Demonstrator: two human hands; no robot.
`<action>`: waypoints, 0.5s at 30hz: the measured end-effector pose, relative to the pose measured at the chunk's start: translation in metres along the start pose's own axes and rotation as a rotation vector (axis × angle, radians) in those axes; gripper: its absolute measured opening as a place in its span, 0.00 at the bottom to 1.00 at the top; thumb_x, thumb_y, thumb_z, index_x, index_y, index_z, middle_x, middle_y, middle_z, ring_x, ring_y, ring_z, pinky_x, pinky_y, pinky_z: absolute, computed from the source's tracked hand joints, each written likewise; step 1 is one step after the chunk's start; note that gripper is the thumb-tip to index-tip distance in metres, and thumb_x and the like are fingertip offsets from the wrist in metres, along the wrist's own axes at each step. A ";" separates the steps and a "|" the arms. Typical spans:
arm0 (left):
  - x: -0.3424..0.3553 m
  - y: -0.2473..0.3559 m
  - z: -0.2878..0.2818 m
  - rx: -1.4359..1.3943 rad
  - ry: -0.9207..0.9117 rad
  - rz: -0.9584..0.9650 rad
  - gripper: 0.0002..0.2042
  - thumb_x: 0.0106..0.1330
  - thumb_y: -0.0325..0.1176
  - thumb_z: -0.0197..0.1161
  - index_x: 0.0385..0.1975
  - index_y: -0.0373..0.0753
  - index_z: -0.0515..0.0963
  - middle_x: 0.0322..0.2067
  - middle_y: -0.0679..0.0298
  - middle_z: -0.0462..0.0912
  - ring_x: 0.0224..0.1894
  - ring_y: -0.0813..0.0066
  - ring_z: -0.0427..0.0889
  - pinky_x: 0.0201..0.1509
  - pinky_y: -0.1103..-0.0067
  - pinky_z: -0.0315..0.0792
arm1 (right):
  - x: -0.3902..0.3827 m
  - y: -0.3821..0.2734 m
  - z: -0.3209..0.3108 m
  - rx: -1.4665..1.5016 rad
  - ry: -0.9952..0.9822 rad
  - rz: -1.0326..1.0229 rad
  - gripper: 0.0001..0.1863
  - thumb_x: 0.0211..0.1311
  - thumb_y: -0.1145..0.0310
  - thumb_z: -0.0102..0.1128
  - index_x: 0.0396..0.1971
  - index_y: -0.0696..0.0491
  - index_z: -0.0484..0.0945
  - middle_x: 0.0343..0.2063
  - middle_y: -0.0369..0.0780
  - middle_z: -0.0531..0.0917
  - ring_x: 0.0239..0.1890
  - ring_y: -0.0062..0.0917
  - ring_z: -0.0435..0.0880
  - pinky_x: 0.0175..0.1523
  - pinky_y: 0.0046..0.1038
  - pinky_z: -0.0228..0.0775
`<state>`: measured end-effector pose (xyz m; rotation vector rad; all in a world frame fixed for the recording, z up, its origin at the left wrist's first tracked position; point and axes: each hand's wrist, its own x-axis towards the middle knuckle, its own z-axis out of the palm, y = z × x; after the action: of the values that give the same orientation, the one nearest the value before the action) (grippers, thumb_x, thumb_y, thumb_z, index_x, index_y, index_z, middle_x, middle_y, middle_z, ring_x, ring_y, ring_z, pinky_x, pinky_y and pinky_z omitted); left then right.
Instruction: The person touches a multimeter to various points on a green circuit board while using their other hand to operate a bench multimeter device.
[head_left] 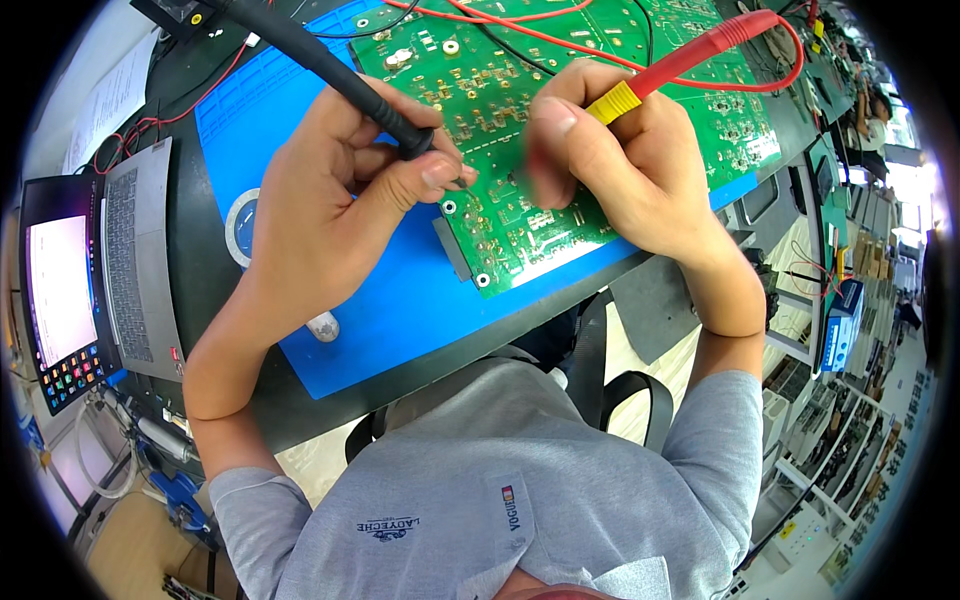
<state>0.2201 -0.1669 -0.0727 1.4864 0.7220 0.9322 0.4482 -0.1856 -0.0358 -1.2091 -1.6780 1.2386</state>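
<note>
A black test probe point(320, 65) slants through my left hand point(325, 220), with thumb and fingers closed round its lower end. Its tip points at the left edge of a large green circuit board point(510, 240); whether it touches is unclear. My right hand point(640, 165) grips a red test probe point(700, 50) by its yellow collar. Motion blurs the fingertips there, and the red probe's tip cannot be made out. Small components and solder points cover the board, which lies on a blue mat point(390, 330) on a dark bench.
At the left stands an open laptop point(135, 260). A round ring-shaped item point(242, 228) and a small whitish object point(323, 327) lie beside my left wrist. A red cable point(740, 88) loops across the board. Far right is a blue box point(842, 325) near shelving.
</note>
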 end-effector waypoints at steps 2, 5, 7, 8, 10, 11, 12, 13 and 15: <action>0.000 0.003 0.000 0.020 0.000 -0.017 0.14 0.68 0.23 0.61 0.49 0.31 0.67 0.38 0.57 0.81 0.42 0.70 0.85 0.45 0.79 0.79 | 0.000 0.001 -0.001 -0.002 -0.006 -0.011 0.12 0.74 0.68 0.48 0.32 0.59 0.73 0.20 0.35 0.78 0.22 0.13 0.75 0.30 0.17 0.66; 0.002 0.007 0.001 0.070 -0.007 -0.015 0.13 0.68 0.23 0.62 0.48 0.32 0.69 0.38 0.56 0.82 0.40 0.67 0.86 0.43 0.79 0.80 | 0.000 0.002 -0.001 0.017 -0.001 -0.010 0.11 0.74 0.68 0.48 0.32 0.59 0.73 0.20 0.35 0.78 0.22 0.13 0.75 0.29 0.17 0.66; 0.004 0.010 0.000 0.093 -0.026 -0.041 0.13 0.68 0.23 0.62 0.48 0.32 0.69 0.37 0.56 0.82 0.41 0.68 0.86 0.43 0.79 0.80 | 0.001 0.002 0.000 0.015 0.005 -0.004 0.11 0.74 0.68 0.47 0.32 0.59 0.73 0.20 0.35 0.78 0.22 0.13 0.75 0.29 0.17 0.66; 0.004 0.011 -0.001 0.106 -0.035 -0.055 0.13 0.67 0.24 0.62 0.48 0.32 0.69 0.37 0.56 0.82 0.41 0.68 0.86 0.43 0.79 0.80 | 0.001 0.001 0.000 0.016 0.008 -0.002 0.11 0.74 0.69 0.47 0.32 0.59 0.73 0.20 0.35 0.78 0.22 0.13 0.75 0.29 0.17 0.66; 0.003 0.014 -0.002 0.176 -0.074 -0.041 0.13 0.67 0.24 0.62 0.47 0.32 0.69 0.37 0.56 0.82 0.41 0.68 0.86 0.43 0.79 0.80 | 0.002 0.001 0.001 0.038 0.008 0.015 0.11 0.74 0.68 0.47 0.32 0.59 0.73 0.20 0.35 0.78 0.21 0.13 0.75 0.29 0.17 0.66; 0.002 0.015 -0.003 0.212 -0.095 -0.033 0.13 0.67 0.24 0.63 0.47 0.32 0.69 0.37 0.56 0.82 0.41 0.68 0.85 0.44 0.79 0.80 | 0.002 0.001 0.001 0.048 0.009 0.023 0.11 0.74 0.68 0.47 0.32 0.59 0.73 0.20 0.35 0.78 0.21 0.13 0.75 0.29 0.17 0.66; 0.002 0.015 -0.002 0.208 -0.093 -0.013 0.12 0.67 0.24 0.63 0.47 0.32 0.69 0.37 0.56 0.83 0.41 0.68 0.85 0.44 0.79 0.80 | 0.003 0.001 0.001 0.051 0.010 0.021 0.11 0.74 0.68 0.47 0.32 0.59 0.73 0.20 0.34 0.78 0.21 0.13 0.75 0.29 0.17 0.66; 0.002 0.016 0.000 0.204 -0.092 0.007 0.12 0.67 0.23 0.63 0.46 0.32 0.69 0.37 0.55 0.83 0.41 0.68 0.85 0.44 0.78 0.80 | 0.003 0.001 0.001 0.054 0.012 0.019 0.12 0.74 0.68 0.47 0.32 0.59 0.73 0.20 0.34 0.78 0.21 0.13 0.75 0.29 0.17 0.66; 0.002 0.014 0.000 0.181 -0.092 0.026 0.12 0.66 0.23 0.63 0.46 0.32 0.70 0.37 0.55 0.83 0.42 0.68 0.85 0.44 0.78 0.80 | 0.004 0.001 0.001 0.043 0.002 0.024 0.12 0.74 0.68 0.47 0.32 0.59 0.73 0.20 0.34 0.78 0.21 0.13 0.75 0.29 0.17 0.66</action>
<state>0.2196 -0.1671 -0.0582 1.6901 0.7369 0.8296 0.4467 -0.1821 -0.0369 -1.2072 -1.6319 1.2808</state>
